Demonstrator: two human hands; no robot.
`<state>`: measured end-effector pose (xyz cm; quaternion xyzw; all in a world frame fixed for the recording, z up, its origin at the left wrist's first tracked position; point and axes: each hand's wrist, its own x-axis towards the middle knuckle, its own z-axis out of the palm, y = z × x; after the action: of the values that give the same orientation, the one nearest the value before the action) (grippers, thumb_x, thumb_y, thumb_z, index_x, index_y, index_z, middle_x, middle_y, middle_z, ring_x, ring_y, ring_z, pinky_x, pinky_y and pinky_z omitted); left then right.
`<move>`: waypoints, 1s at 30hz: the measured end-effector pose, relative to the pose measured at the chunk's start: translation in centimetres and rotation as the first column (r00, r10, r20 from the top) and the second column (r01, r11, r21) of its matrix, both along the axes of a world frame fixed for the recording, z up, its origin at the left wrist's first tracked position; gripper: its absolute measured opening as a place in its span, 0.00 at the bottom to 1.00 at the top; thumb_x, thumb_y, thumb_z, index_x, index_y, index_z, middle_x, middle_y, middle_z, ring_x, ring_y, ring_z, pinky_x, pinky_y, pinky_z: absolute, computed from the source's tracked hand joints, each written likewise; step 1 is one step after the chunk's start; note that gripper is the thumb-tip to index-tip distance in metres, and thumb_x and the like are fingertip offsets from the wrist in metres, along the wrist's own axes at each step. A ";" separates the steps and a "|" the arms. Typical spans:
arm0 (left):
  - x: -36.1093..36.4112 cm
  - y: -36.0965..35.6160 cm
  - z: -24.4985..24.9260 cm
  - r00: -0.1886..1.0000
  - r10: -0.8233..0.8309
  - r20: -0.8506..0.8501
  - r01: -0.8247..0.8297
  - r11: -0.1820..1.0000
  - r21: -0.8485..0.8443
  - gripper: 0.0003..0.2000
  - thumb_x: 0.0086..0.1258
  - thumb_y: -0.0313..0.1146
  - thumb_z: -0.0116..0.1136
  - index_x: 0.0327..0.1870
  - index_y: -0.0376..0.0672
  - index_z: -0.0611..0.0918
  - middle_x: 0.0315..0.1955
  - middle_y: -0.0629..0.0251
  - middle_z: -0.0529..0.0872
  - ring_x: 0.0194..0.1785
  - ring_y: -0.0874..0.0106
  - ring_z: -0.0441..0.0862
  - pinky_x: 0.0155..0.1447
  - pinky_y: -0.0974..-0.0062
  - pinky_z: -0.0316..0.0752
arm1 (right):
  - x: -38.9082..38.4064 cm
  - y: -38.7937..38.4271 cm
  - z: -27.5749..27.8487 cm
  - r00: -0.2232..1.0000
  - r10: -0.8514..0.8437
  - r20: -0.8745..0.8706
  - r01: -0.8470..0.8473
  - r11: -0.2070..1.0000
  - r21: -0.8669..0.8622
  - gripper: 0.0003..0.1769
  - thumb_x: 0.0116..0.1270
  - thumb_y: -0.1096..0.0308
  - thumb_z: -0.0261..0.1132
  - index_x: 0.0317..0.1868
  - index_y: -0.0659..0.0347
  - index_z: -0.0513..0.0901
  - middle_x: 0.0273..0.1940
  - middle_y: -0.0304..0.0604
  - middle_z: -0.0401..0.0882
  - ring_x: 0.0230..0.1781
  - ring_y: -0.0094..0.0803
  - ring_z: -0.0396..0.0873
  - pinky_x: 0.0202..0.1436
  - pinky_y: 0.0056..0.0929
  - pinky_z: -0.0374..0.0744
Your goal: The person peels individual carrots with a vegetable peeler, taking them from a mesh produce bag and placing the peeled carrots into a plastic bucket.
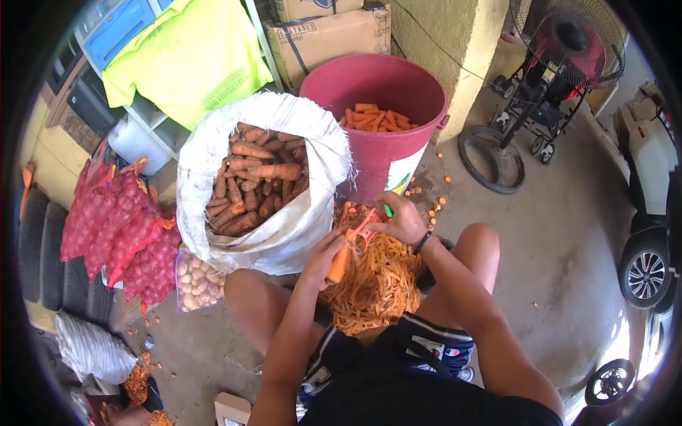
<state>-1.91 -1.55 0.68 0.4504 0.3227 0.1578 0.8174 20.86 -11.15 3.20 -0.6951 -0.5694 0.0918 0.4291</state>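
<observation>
My left hand (323,257) is closed around a carrot (340,263), bright orange and tilted. My right hand (405,221) grips a red peeler (366,229) with a green end, its head at the carrot's upper part. Beneath both hands, between my knees, lies a big heap of orange carrot peelings (373,287); its container is mostly hidden. Just beyond my left hand stands a white woven sack (273,248) full of unpeeled, soil-darkened carrots (259,174). Farther off, a tall dark-red bin (327,85) holds peeled carrots (376,119).
Red mesh bags of onions (117,227) and a clear bag of pale round produce (197,282) sit at the left. Carrot ends (437,206) lie scattered on the concrete floor (547,241). A standing fan (568,42) is at upper right. Another person's peelings (136,383) show at lower left.
</observation>
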 end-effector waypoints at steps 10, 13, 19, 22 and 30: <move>-0.3 0.4 -0.5 0.999 -0.024 0.036 0.026 0.998 -0.048 0.19 0.83 0.39 0.51 0.69 0.42 0.74 0.39 0.66 0.84 0.33 0.76 0.83 0.34 0.76 0.81 | 2.9 0.2 0.2 0.977 -0.214 0.010 0.214 0.977 0.018 0.31 0.49 0.56 0.85 0.49 0.62 0.82 0.41 0.49 0.85 0.40 0.41 0.87 0.44 0.37 0.84; 0.1 1.1 -0.9 0.992 0.068 0.102 -0.054 0.989 -0.134 0.19 0.84 0.40 0.49 0.69 0.42 0.73 0.39 0.64 0.84 0.33 0.75 0.84 0.34 0.75 0.82 | 0.0 0.0 -0.1 0.992 -0.039 -0.116 0.038 0.999 -0.013 0.32 0.50 0.55 0.85 0.50 0.62 0.83 0.41 0.49 0.86 0.39 0.39 0.88 0.42 0.37 0.85; 0.8 0.1 0.0 0.993 0.055 0.100 -0.034 0.979 -0.200 0.19 0.84 0.41 0.48 0.67 0.42 0.73 0.43 0.63 0.84 0.35 0.74 0.85 0.34 0.76 0.82 | -2.6 0.1 -0.4 0.991 0.137 0.005 -0.137 0.990 0.026 0.31 0.49 0.57 0.85 0.50 0.60 0.83 0.43 0.48 0.85 0.40 0.42 0.87 0.46 0.37 0.84; 1.0 -0.4 0.2 0.996 0.055 0.069 -0.042 0.983 -0.178 0.19 0.84 0.41 0.47 0.68 0.41 0.73 0.46 0.62 0.85 0.40 0.72 0.86 0.40 0.75 0.84 | 1.2 0.9 -1.0 0.997 -0.080 0.000 0.080 0.997 0.022 0.31 0.49 0.57 0.85 0.51 0.60 0.83 0.42 0.48 0.85 0.40 0.42 0.87 0.46 0.37 0.84; 1.1 0.6 -1.5 0.976 0.072 0.206 -0.026 0.976 -0.215 0.18 0.83 0.38 0.47 0.68 0.41 0.73 0.46 0.61 0.84 0.40 0.73 0.84 0.44 0.74 0.84 | -4.2 -0.2 0.2 0.967 0.248 0.056 -0.254 0.958 0.136 0.31 0.49 0.59 0.85 0.51 0.61 0.83 0.41 0.48 0.86 0.37 0.38 0.87 0.43 0.35 0.85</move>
<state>-0.83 -0.91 -0.80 0.3334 0.2594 0.1902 0.8862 16.69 -11.40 3.40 -0.5866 -0.6662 0.0915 0.4514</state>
